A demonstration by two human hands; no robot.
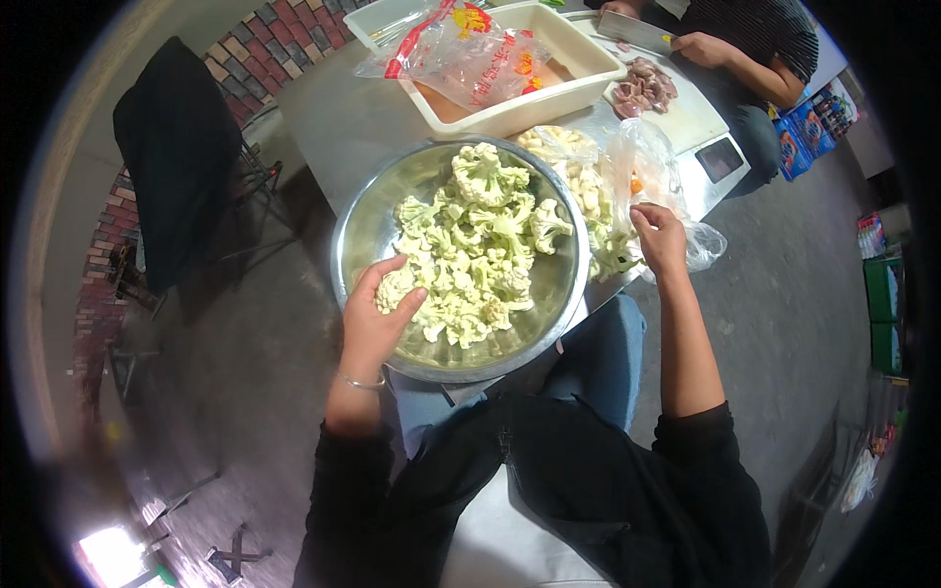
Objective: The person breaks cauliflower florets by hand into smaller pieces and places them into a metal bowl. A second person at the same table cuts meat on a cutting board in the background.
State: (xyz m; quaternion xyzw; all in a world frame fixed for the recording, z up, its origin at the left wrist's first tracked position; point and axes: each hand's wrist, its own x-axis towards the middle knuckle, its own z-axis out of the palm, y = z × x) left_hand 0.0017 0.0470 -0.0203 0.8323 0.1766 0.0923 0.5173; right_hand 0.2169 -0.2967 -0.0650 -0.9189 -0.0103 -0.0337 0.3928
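Observation:
A wide stainless steel basin (360, 220) holds many cauliflower florets (470, 250). My left hand (378, 301), a bangle at its wrist, is inside the basin at its lower left, with thumb and fingers around a cauliflower piece (397, 287). My right hand (659, 234) is beyond the basin's right rim, beside a clear plastic bag (647, 158), fingertips drawn together; whether they pinch the bag or something small cannot be told. Cauliflower stems and leaves (612, 246) lie between that hand and the basin. Pale pieces in clear plastic (581, 180) sit along the rim.
Behind the basin, a cream plastic tub (529, 106) carries a printed clear bag (478, 62). At upper right, a co-worker's hands (698, 50) hold a cleaver (632, 33) over a white cutting board (695, 106) with cut meat (643, 88). A dark-covered chair (176, 162) stands left.

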